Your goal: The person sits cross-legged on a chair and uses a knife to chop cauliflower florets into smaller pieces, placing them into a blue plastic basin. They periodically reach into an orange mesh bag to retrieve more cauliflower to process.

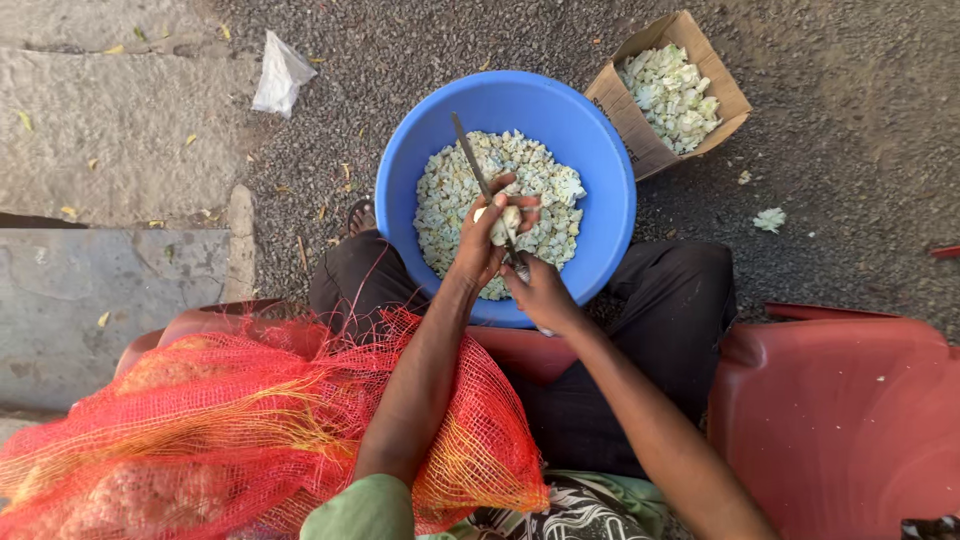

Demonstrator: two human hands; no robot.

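Sitting over a blue basin (610, 200), the person works with both hands just above its near rim. The left hand (480, 240) is closed around a small pale piece (503, 224), with the thumb and the fingers pressing on it from both sides. The right hand (543, 295) is closed on the handle of a knife (478, 170), and the thin blade goes up and to the left, across the piece and over the basin. The two hands are touching or nearly touching; I cannot tell which. The basin is filled with many small pale pieces of the same kind, and it stands on the gravel between the knees of the person, who wears dark trousers. Behind the basin to the right, a small cardboard box (625, 105) holds more pale pieces. A red net sack (230, 420) lies under the left forearm and has round things inside. A red plastic seat (840, 420) is at the right. A white scrap (280, 75) lies on the ground far left of the basin.
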